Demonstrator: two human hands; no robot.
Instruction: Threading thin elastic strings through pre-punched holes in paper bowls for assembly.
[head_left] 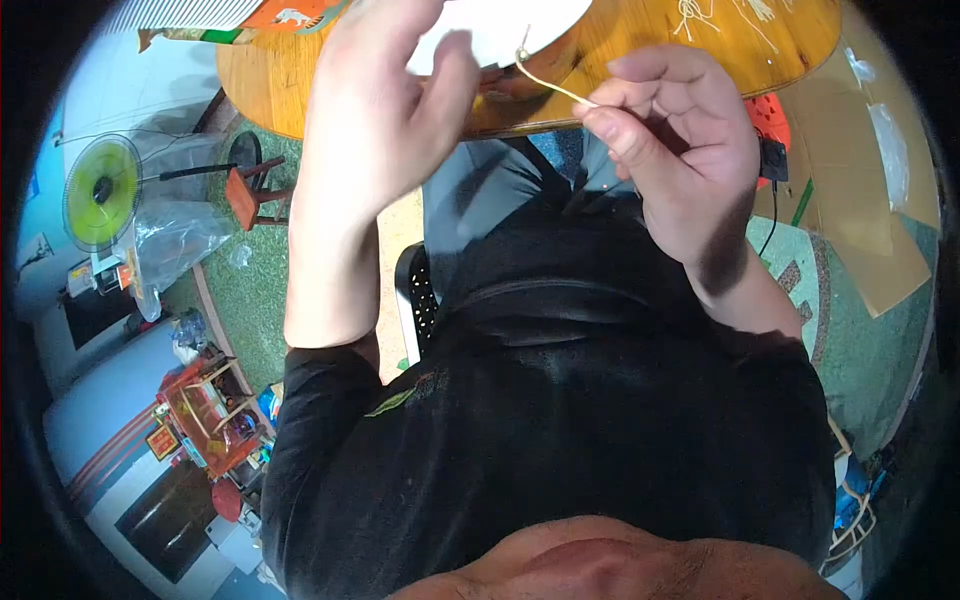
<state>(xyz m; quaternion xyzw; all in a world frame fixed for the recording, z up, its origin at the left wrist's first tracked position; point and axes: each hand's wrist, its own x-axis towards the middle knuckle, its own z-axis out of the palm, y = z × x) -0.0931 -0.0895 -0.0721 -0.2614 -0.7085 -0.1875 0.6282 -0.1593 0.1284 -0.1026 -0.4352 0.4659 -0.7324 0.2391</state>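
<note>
From where I stand, I see the person in black sitting at a wooden surface (262, 92), both bare hands raised over its near edge. The right hand (690, 135) pinches a thin, pale cord (548, 84) between thumb and forefinger, its other fingers curled in toward the palm. The cord runs up and leftward from that pinch, in the gap between the two hands, to a small knot (521, 55), with a short, thin end sticking up above it.

The left hand (385, 115) is slightly blurred, its thumb standing away from the palm; the fingers run up to the top of the view, so I cannot tell whether they grip anything. Behind the knot there's a white, rounded piece (560, 14) on the surface, and farther right lies a loose tangle of pale strings (697, 10). An orange printed item (285, 14) sits at the far left of the surface.

Over on the person's left stand a green fan (103, 190) and a small reddish stool (241, 199); on the right, brown cardboard (865, 245) lies on the floor.
</note>
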